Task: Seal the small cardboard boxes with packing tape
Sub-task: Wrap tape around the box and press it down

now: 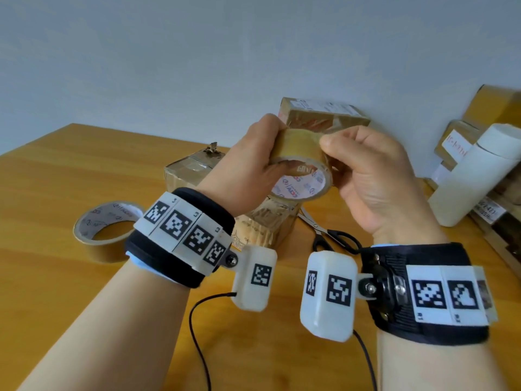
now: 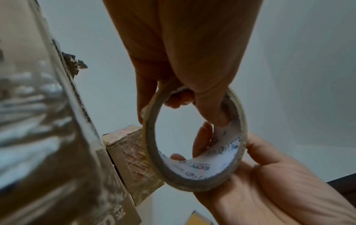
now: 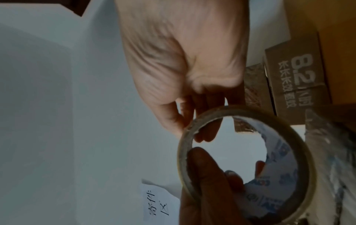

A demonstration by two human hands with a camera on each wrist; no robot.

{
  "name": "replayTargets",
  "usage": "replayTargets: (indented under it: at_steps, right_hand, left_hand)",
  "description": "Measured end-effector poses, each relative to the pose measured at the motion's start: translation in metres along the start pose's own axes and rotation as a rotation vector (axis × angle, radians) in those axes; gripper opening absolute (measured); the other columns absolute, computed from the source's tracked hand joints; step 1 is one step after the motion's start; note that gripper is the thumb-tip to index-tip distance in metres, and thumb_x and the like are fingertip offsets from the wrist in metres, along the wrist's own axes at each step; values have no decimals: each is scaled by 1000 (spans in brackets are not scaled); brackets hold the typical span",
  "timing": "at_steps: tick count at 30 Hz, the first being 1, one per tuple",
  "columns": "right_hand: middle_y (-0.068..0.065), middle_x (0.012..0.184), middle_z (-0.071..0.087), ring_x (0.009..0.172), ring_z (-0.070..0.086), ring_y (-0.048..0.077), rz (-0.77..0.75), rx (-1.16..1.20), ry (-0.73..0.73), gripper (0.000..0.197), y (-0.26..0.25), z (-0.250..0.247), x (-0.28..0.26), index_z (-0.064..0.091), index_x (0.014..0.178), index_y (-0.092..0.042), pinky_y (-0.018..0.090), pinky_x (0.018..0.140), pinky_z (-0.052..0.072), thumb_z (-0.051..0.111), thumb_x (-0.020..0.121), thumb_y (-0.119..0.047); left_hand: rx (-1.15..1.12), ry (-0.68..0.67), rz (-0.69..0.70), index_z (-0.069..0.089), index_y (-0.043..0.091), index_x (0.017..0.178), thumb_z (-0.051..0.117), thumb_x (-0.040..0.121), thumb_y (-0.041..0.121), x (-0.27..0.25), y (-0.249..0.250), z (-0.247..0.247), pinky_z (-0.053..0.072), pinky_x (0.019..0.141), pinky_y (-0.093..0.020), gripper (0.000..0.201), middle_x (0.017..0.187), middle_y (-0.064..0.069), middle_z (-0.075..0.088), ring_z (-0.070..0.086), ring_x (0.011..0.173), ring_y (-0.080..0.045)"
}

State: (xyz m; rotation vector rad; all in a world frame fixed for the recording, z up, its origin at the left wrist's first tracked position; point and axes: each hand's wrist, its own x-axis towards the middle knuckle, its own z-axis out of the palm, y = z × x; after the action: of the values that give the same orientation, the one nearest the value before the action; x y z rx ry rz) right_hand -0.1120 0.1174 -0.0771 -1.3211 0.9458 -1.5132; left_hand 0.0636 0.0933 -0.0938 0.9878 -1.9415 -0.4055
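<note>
**Both hands on the tape roll, held above the boxes**

From the left, I see a spare roll [image 1: 105, 231] lying flat on the worktop [image 1: 56, 179], its near edge partly behind my left wristband. My left hand [image 1: 248, 165] grips the tape roll [image 1: 300, 172] with its thumb pushed through the core and its fingers curled over the outer band. The fingertips are out of sight in the head view. The roll is up in the air, between the two hands, above the front box [image 1: 267, 221].

Most of that front box is hidden by the roll and my left wrist, so I cannot make out whether its top is taped. Behind it to the left sits a second box [image 1: 186, 170], with glossy tape across its top, and a third box [image 1: 321, 117] stands by the wall.

My right hand [image 1: 375, 176] pinches the roll's outer band near the top, thumb against curled fingers. Whether it has a loose tape end I cannot tell. Scissors [image 1: 327, 235] lie on the worktop beneath it, handles half covered by the wrist camera. At far right, a white bottle [image 1: 476, 176] leans against stacked parcels cut off by the frame edge.
</note>
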Motion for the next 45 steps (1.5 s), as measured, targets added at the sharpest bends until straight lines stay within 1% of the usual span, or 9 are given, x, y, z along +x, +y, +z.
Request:
replayTargets:
  at_steps: [9,15,20,27,29,32,36,40,45]
  right_hand:
    - [-1,86,67,88,65,16,16,-45,-23,14,1,5,1,63,93,-16,40,87,54,72,89,-7]
    - [3,118,73,114,69,19,64,-61,-68,101,-2,-12,0,33,151,-30,41,100,52,89,65,-31]
    - [-5,108,76,107,70,15,8,-330,-141,53,3,-15,0,68,113,-24,40,96,57,86,64,-23]
    - [-6,104,69,98,64,17,181,-880,98,33,20,-33,5,63,107,-30,41,84,51,82,82,-41]
    - [-4,101,67,93,62,18,223,-981,108,20,19,-38,3,63,103,-29,40,79,49,75,89,-38]
    - [3,102,66,90,62,23,315,-1233,94,16,23,-43,4,68,110,-20,36,74,47,67,96,-26]
    - [12,117,66,104,61,30,540,-1358,33,27,27,-44,3,67,126,-13,39,88,49,57,102,-18]
    - [4,137,60,120,57,25,403,-1321,-38,36,8,-26,-1,59,138,-19,42,101,46,55,103,-28]
    - [-12,165,29,149,31,16,301,-1411,-466,51,0,11,-9,36,156,-36,40,119,27,46,107,-39]
  left_hand:
    - [-48,10,0,40,18,105,64,94,32,-1,-5,7,37,59,-10,30,89,6,49,48,72,-2]
    - [-66,57,-20,39,18,104,65,95,26,0,-2,1,37,58,-9,29,89,7,47,46,71,-2]
    - [-194,-89,-129,36,14,126,77,84,30,-3,-1,-3,54,80,-23,60,110,-1,52,59,98,-10]
    - [404,-280,-428,32,36,147,53,80,5,-10,-21,-42,9,121,-54,77,155,1,24,10,147,-21]
    - [467,-273,-586,26,36,151,50,82,5,-13,-30,-52,10,120,-58,79,158,-3,21,11,148,-28]
    - [392,-294,-703,17,36,154,53,91,18,-19,-42,-58,45,102,-49,75,153,-12,34,47,127,-33]
    - [285,-275,-777,11,33,156,70,85,49,-19,-40,-59,38,109,-47,94,156,-10,33,42,136,-32]
    - [296,-312,-823,6,29,157,74,71,67,-15,-34,-51,41,104,-44,116,155,-10,38,47,133,-32]
    - [311,-384,-834,9,31,155,72,69,71,-15,-31,-47,60,83,-46,114,144,-8,46,65,101,-27]
